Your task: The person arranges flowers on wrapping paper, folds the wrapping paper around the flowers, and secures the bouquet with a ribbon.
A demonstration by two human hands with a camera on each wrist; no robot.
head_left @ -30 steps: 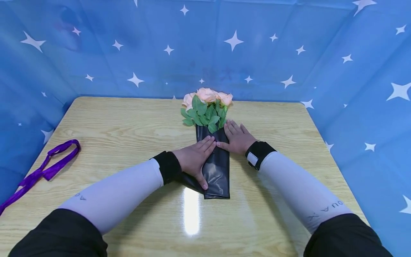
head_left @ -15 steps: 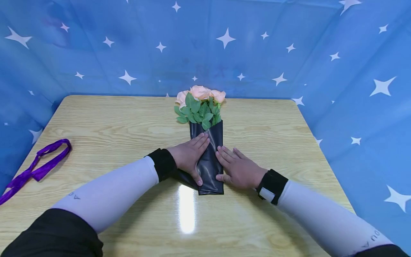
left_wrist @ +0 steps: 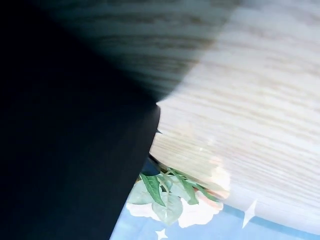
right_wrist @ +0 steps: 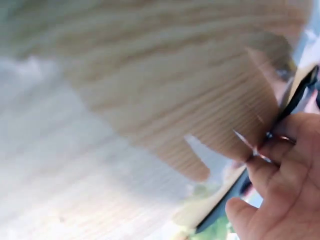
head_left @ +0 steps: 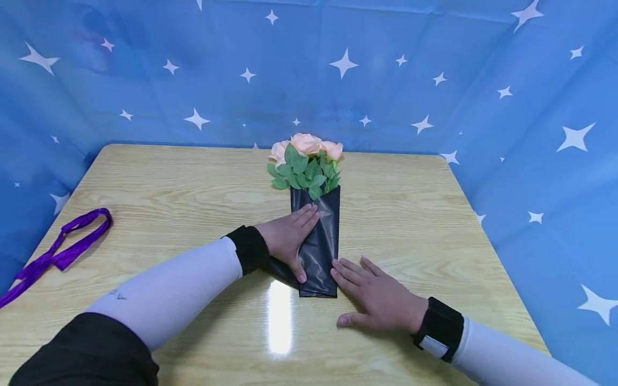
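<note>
A bouquet of pale pink roses (head_left: 307,143) with green leaves (head_left: 309,171) lies on the table, its stems hidden inside black wrapping paper (head_left: 324,257). Across the wrap's left side rests my left hand (head_left: 289,238), fingers straight, pressing the folded sheet down. My right hand (head_left: 379,295) lies lower, by the wrap's right edge, its straight fingertips touching that edge and its thumb spread apart. In the left wrist view a dark mass covers the left side, and roses (left_wrist: 200,212) show at the bottom. The right wrist view has my right palm (right_wrist: 287,200) beside the black wrap (right_wrist: 220,207).
A purple ribbon (head_left: 60,254) lies looped at the table's left side. The wood-grain table (head_left: 203,177) reaches back to a blue curtain (head_left: 289,69) with white stars, which also runs along both sides.
My right hand has slid down along the wrap's right edge toward me, from near the leaves to near the bottom end. The left hand stays on the wrap.
</note>
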